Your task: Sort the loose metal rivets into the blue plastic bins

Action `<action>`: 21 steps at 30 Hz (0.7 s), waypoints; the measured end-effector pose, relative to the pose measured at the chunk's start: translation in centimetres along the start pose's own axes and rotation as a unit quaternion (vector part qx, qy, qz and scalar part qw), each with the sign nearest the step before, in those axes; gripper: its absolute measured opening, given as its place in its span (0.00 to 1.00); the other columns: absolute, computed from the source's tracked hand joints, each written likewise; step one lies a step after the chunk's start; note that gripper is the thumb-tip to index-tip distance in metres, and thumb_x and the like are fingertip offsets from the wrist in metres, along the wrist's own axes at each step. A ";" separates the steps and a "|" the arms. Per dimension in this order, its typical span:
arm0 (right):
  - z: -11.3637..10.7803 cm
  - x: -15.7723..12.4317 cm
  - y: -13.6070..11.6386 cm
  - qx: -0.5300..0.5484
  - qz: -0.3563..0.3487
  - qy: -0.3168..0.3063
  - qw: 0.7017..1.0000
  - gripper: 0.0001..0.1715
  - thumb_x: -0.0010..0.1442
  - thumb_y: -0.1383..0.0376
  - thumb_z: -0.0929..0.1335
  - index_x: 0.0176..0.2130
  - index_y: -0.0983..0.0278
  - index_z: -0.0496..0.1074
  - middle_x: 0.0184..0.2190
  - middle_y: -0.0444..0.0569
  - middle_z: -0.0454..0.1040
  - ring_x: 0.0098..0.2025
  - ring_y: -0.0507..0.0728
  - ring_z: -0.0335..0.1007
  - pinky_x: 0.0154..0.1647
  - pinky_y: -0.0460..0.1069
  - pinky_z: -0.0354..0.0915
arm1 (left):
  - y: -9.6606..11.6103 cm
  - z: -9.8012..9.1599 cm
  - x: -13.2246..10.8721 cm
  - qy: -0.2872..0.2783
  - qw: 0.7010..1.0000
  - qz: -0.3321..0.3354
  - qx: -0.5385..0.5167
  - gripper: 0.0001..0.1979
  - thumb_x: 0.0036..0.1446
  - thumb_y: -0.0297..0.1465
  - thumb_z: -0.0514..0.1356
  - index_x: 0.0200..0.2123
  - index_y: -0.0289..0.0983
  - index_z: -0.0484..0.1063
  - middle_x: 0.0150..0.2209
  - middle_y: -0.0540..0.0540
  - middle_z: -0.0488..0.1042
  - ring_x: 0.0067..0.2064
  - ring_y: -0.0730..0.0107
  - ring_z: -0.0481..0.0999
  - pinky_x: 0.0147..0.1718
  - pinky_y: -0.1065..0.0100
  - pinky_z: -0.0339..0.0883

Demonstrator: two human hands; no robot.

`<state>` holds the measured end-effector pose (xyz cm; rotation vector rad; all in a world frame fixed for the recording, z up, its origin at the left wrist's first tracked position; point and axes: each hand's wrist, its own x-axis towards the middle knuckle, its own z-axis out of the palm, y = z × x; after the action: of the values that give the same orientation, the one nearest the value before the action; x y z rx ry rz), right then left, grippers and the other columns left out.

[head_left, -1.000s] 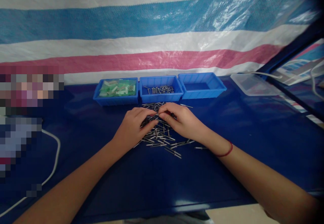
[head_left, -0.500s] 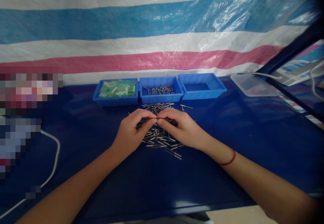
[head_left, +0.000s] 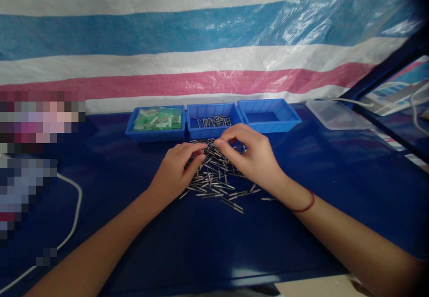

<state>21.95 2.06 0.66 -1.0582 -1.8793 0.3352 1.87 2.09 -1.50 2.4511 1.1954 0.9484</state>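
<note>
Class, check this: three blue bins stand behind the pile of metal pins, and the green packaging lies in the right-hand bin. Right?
Not quite: in the head view, the green packaging lies in the left-hand bin. Three blue bins do stand behind the pile of metal pins.

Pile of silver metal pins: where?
Head view, centre: the pile lies on the blue table between left hand and right hand, before the middle blue plastic bin.

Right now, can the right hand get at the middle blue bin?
Likely yes: the right hand is close to the middle bin, which is open-topped. The left hand sits off to the side, and the loose rivets lie low on the table.
</note>
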 end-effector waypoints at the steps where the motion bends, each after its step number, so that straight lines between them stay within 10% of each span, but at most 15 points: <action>1: -0.2 0.7 0.4 -0.020 0.000 0.024 1.000 0.07 0.62 0.63 0.66 0.31 0.61 0.70 0.30 0.46 0.74 0.35 0.55 0.68 0.39 0.52 0.64 | -0.2 -0.1 0.1 0.000 1.000 0.000 0.013 0.11 0.64 0.32 0.54 0.48 0.37 0.70 0.43 0.44 0.76 0.44 0.65 0.74 0.45 0.62 0.65; 9: 0.1 4.2 3.6 -0.163 -0.035 0.026 0.986 0.09 0.61 0.62 0.66 0.39 0.64 0.72 0.36 0.53 0.75 0.40 0.60 0.67 0.44 0.56 0.61 | -1.0 -0.1 -0.1 -0.091 0.990 0.055 0.090 0.12 0.64 0.33 0.53 0.46 0.40 0.74 0.47 0.44 0.75 0.49 0.62 0.71 0.46 0.59 0.60; 21: 0.3 -0.8 1.5 -0.246 -0.062 -0.230 0.939 0.10 0.62 0.66 0.64 0.36 0.64 0.76 0.36 0.51 0.72 0.39 0.59 0.64 0.40 0.53 0.58 | -0.7 0.2 -0.4 -0.123 0.984 0.038 0.122 0.12 0.63 0.37 0.55 0.44 0.42 0.75 0.49 0.46 0.72 0.49 0.60 0.70 0.46 0.58 0.58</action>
<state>22.71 2.36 -0.90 -1.2543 -2.5255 0.0293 1.43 2.26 -2.15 2.7245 1.1999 0.5201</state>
